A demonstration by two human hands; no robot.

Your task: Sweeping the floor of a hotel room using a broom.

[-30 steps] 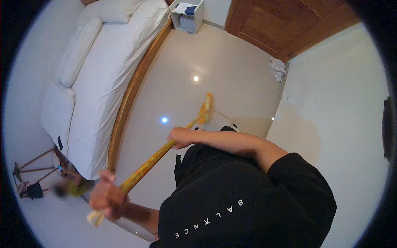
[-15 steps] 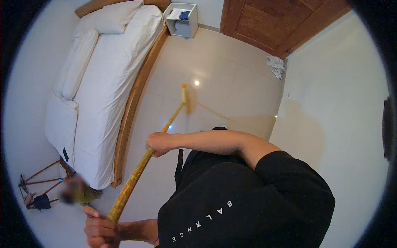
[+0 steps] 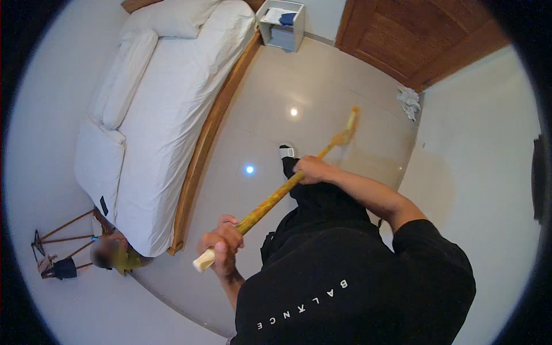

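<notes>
A long yellow patterned broom handle [image 3: 267, 204] slants across the floor in front of me. My left hand [image 3: 222, 244] is closed round it close to its pale top end. Further down the shaft, my right hand [image 3: 315, 169] wraps round the handle. The yellow broom head [image 3: 348, 129] is out over the floor to my right, blurred, so its bristles are hard to make out and contact with the tiles cannot be told. My foot in a light slipper [image 3: 286, 151] shows just left of the right hand.
A wood-framed bed [image 3: 214, 123] with white bedding runs along the left. A white bedside cabinet [image 3: 282, 39] and a wooden door [image 3: 414, 40] stand far off. Crumpled white cloth [image 3: 409, 103] lies by the right wall. A person [image 3: 123, 253] is near a wooden rack [image 3: 66, 238].
The broom has swung right, its head going from mid-floor toward the right wall. Both hands moved right with it, still gripping. A slippered foot has come forward into view.
</notes>
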